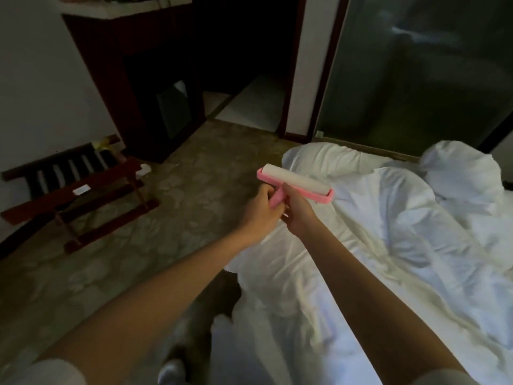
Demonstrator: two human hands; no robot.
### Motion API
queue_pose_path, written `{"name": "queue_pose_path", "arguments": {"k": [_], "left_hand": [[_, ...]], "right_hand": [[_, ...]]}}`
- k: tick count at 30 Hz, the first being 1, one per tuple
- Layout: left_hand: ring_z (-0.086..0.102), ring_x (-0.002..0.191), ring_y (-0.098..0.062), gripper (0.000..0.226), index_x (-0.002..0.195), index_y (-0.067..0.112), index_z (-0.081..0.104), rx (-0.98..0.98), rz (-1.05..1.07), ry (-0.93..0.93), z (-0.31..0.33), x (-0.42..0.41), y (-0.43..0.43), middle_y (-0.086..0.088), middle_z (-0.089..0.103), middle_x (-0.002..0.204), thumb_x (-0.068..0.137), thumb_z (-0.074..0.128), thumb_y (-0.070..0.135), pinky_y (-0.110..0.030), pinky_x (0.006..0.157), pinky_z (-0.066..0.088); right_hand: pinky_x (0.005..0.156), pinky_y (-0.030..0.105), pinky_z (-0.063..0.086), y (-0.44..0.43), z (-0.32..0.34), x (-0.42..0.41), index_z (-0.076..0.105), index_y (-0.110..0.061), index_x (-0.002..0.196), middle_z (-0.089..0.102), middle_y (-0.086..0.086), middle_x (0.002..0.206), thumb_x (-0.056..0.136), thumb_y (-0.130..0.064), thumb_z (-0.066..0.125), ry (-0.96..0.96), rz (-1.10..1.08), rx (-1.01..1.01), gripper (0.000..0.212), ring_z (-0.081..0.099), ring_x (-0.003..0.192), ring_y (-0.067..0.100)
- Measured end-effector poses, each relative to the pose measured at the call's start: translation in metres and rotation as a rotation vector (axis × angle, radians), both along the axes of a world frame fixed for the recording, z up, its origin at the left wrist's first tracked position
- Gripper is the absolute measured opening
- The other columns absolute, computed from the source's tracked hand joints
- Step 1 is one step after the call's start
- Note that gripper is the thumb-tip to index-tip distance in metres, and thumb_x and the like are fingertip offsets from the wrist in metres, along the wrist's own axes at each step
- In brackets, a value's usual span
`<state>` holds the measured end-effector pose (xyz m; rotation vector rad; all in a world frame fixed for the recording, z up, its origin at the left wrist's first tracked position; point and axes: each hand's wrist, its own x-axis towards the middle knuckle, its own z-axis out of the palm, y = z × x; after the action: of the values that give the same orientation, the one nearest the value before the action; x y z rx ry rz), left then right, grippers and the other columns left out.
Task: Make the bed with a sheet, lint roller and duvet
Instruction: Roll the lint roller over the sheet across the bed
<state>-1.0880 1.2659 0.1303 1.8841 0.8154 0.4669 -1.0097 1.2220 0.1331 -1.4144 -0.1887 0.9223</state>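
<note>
Lint roller [297, 182], pink with a white roll, is held up in the air by the bed's edge. The left hand [256, 208] and right hand [298, 215] are both curled round its handle. Past them the white sheet [291, 287] lies wrinkled, the crumpled duvet [402, 218] sits further right, and a wooden luggage rack [77, 195] is off left.

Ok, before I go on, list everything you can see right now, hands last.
lint roller: one, pink with white roll, held up at centre, off the bed
bedding: one heap, white, rumpled on the bed, right
luggage rack: one, dark red, floor at left
cabinet: one, dark wood, back left
glass panel: one, dark, behind the bed
carpet: one, patterned, centre floor
left hand: one, grips the roller's handle
right hand: one, grips the same handle
</note>
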Motion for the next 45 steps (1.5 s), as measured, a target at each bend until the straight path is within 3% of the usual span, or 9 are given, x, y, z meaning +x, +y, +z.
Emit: {"name": "queue_pose_path", "arguments": {"k": [3,7,15,21,26,29,35,40,45], "left_hand": [[0.059,0.074,-0.013,0.016,0.101,0.009,0.047,0.079,-0.073,0.025,0.015,-0.006,0.067,0.001,0.057,0.083,0.094,0.053,0.022,-0.022,0.062,0.049],[0.053,0.065,-0.006,0.015,0.098,0.012,0.046,0.14,-0.199,0.039,0.025,-0.002,0.133,0.007,0.051,0.075,0.094,0.052,0.025,-0.016,0.054,0.039],[0.056,0.072,-0.007,0.024,0.109,0.01,0.045,0.066,-0.485,0.028,0.019,0.088,0.209,0.006,0.052,0.083,0.093,0.053,0.028,-0.019,0.057,0.041],[0.059,0.083,-0.016,0.028,0.108,0.012,0.044,0.04,-0.545,-0.031,0.019,0.204,0.283,0.003,0.053,0.087,0.091,0.055,0.03,-0.037,0.076,0.052],[0.062,0.086,-0.019,0.04,0.109,0.016,0.043,0.004,-0.585,-0.045,0.034,0.309,0.358,-0.003,0.059,0.093,0.084,0.055,0.045,-0.045,0.08,0.056],[0.06,0.088,-0.017,0.036,0.116,0.014,0.042,0.002,-0.635,-0.033,0.043,0.364,0.396,-0.003,0.057,0.101,0.09,0.055,0.034,-0.035,0.078,0.055],[0.058,0.082,-0.007,0.032,0.119,0.012,0.041,-0.062,-0.721,-0.111,0.037,0.489,0.465,0.005,0.054,0.092,0.093,0.054,0.022,-0.016,0.063,0.046],[0.061,0.091,-0.018,0.024,0.108,0.017,0.041,-0.041,-0.85,-0.104,0.034,0.625,0.516,-0.003,0.059,0.099,0.09,0.055,0.024,-0.036,0.078,0.055],[0.061,0.09,-0.015,0.035,0.125,0.018,0.036,-0.009,-1.073,-0.064,0.049,0.731,0.545,0.0,0.057,0.105,0.094,0.051,0.026,-0.028,0.075,0.054]], "right_hand": [[0.086,0.031,0.046,0.063,0.005,-0.011,0.053,-0.01,0.106,0.058,0.007,0.091,0.095,-0.026,0.05,0.041,-0.127,-0.013,0.02,0.058,0.093,0.02],[0.085,0.032,0.048,0.118,0.012,-0.014,0.051,-0.009,0.122,0.061,0.008,0.102,0.094,-0.028,0.052,0.057,-0.233,0.033,0.034,0.059,0.094,0.016],[0.09,0.034,0.044,0.173,0.006,0.057,0.057,-0.016,0.107,0.064,0.002,0.095,0.096,-0.032,0.046,-0.035,-0.474,-0.037,0.022,0.059,0.097,0.019],[0.09,0.033,0.045,0.241,0.013,0.166,0.057,-0.017,0.093,0.062,0.005,0.09,0.095,-0.024,0.049,-0.104,-0.569,0.016,0.011,0.059,0.091,0.019],[0.075,0.025,0.047,0.308,0.026,0.266,0.055,-0.011,0.114,0.062,0.005,0.096,0.095,-0.028,0.051,-0.051,-0.612,0.076,0.026,0.06,0.09,0.016],[0.079,0.026,0.049,0.346,0.03,0.319,0.049,-0.007,0.126,0.06,0.012,0.115,0.095,-0.029,0.053,-0.036,-0.658,0.079,0.039,0.059,0.106,0.023],[0.086,0.031,0.049,0.418,0.023,0.444,0.047,-0.007,0.129,0.062,0.01,0.112,0.096,-0.027,0.05,-0.032,-0.745,0.077,0.039,0.06,0.103,0.022],[0.089,0.036,0.05,0.475,0.022,0.559,0.049,-0.005,0.127,0.06,0.016,0.118,0.096,-0.027,0.048,-0.023,-0.918,0.157,0.038,0.059,0.109,0.026],[0.085,0.032,0.05,0.5,0.039,0.648,0.047,-0.006,0.124,0.061,0.012,0.108,0.096,-0.025,0.049,-0.005,-1.118,0.153,0.033,0.06,0.101,0.021]]}}
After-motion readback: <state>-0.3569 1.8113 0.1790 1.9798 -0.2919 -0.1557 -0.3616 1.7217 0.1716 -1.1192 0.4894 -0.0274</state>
